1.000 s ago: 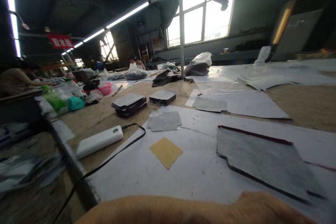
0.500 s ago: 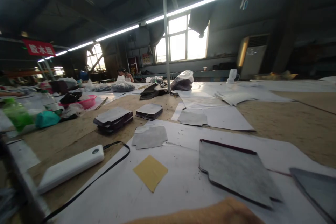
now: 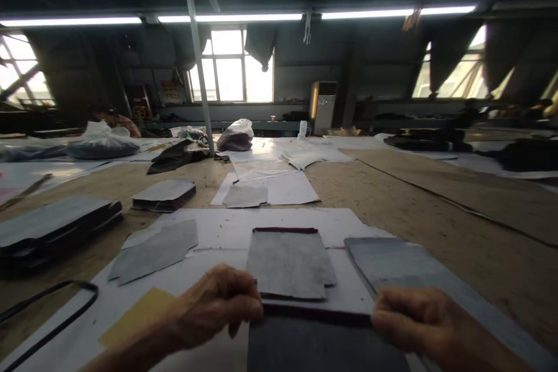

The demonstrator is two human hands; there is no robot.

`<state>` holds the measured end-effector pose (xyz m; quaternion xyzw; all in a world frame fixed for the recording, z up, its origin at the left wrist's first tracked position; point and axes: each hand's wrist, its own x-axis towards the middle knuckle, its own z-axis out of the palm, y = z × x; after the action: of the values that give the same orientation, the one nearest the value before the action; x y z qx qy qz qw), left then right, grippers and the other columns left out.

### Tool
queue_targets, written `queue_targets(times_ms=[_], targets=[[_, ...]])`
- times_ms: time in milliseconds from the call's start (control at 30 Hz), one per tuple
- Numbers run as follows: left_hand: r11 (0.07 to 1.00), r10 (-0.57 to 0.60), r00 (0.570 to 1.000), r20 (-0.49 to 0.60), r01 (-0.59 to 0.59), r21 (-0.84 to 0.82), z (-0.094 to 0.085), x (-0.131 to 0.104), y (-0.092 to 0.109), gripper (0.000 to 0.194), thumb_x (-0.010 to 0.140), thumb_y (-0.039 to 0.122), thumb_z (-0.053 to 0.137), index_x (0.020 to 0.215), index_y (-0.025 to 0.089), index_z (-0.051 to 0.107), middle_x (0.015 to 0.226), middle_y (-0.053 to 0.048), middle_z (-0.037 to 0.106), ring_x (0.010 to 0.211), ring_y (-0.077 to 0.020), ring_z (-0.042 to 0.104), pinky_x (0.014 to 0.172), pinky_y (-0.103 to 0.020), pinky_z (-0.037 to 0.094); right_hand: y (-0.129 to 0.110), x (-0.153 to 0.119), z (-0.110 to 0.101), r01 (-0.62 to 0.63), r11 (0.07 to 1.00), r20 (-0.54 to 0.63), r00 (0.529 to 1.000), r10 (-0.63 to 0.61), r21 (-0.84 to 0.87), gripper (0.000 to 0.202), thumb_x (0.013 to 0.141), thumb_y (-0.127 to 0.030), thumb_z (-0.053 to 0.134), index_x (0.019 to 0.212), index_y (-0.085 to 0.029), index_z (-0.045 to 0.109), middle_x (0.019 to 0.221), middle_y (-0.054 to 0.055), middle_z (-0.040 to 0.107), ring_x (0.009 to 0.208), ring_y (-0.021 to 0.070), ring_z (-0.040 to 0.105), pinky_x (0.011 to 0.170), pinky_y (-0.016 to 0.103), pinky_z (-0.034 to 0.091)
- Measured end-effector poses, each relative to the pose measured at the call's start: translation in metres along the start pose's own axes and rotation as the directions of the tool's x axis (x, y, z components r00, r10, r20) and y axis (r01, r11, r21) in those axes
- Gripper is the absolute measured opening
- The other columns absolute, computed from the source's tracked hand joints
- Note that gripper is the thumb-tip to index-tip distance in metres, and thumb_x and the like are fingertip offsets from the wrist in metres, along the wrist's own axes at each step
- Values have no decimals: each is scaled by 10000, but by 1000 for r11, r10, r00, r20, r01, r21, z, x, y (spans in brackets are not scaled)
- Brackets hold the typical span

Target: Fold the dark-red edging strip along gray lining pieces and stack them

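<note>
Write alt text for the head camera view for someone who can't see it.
Two bare hands, left hand and right hand, grip the far edge of a dark grey fabric panel on a paper-covered worktable, beside a lighter grey felt piece and a yellow square.

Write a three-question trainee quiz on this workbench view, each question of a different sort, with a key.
1. True or false: the left hand and the right hand both grip the far edge of the same dark panel.
2. Multiple choice: what lies flat just beyond that panel? A) a grey felt piece with a maroon far edge B) a pair of scissors C) a spool of thread
3. Fill in: beside the left wrist lies a ____ coloured square sheet.

Key:
1. True: one hand at each end of the edge.
2. A, the grey felt piece.
3. Yellow.
</note>
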<state>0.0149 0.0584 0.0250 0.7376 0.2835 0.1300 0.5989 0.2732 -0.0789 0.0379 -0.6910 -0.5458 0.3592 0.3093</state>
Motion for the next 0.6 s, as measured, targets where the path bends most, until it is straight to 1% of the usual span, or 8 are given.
queue_targets(times_ms=[100,200,233,300,367,400,500,600], targets=[[997,15,997,-80,-9,75,-21,12,8,241,665,347,591,642,108,578,542,23,485,463,-63,391,456,-181,315,-19,23,-8,-46,999,-47,998,48,26,338,611,-487,527,535,-178,412,521,-31,312,504,95,251,493,250,203],[982,66,978,-198,-29,184,-37,30,14,234,707,345,556,686,115,596,533,25,476,495,-76,399,481,-189,296,-25,45,-15,17,997,-31,999,-15,69,291,627,-432,542,551,-170,438,507,-43,317,495,83,238,491,242,188],[973,102,966,-239,-47,225,-39,36,16,242,727,355,540,748,125,609,598,14,511,556,-91,432,517,-196,313,-27,51,-16,47,996,-15,999,-46,77,279,633,-416,545,554,-167,446,505,-45,326,495,81,246,493,240,193],[948,182,942,-282,-93,303,-37,48,15,293,749,375,532,946,172,610,850,-13,574,760,-129,485,626,-213,351,-29,61,-16,97,992,7,995,-98,84,262,637,-395,553,559,-162,460,509,-45,347,501,79,267,500,237,206],[924,227,939,-258,-123,362,-29,57,12,383,742,385,556,1092,229,570,1029,-17,554,897,-156,479,717,-234,363,-31,67,-15,121,989,19,992,-123,84,243,629,-377,560,565,-156,481,519,-42,365,509,78,283,505,235,214],[915,230,944,-236,-127,384,-24,60,9,390,738,380,565,1098,233,576,1025,-20,558,895,-161,485,731,-242,365,-32,69,-14,131,988,23,991,-134,83,234,630,-370,560,570,-154,490,523,-42,372,512,78,287,506,235,216],[893,233,955,-180,-137,428,-12,65,-1,252,735,334,566,928,206,666,856,-22,571,814,-158,503,734,-246,369,-30,73,-14,147,986,21,989,-149,74,223,634,-359,560,579,-150,503,520,-44,377,510,75,291,505,232,222],[891,243,957,-161,-154,428,-14,66,-6,179,726,306,558,756,184,685,800,-17,560,796,-150,509,717,-224,375,-24,78,-17,151,987,0,988,-151,62,243,637,-382,555,585,-150,501,522,-44,387,512,75,311,513,225,250]])
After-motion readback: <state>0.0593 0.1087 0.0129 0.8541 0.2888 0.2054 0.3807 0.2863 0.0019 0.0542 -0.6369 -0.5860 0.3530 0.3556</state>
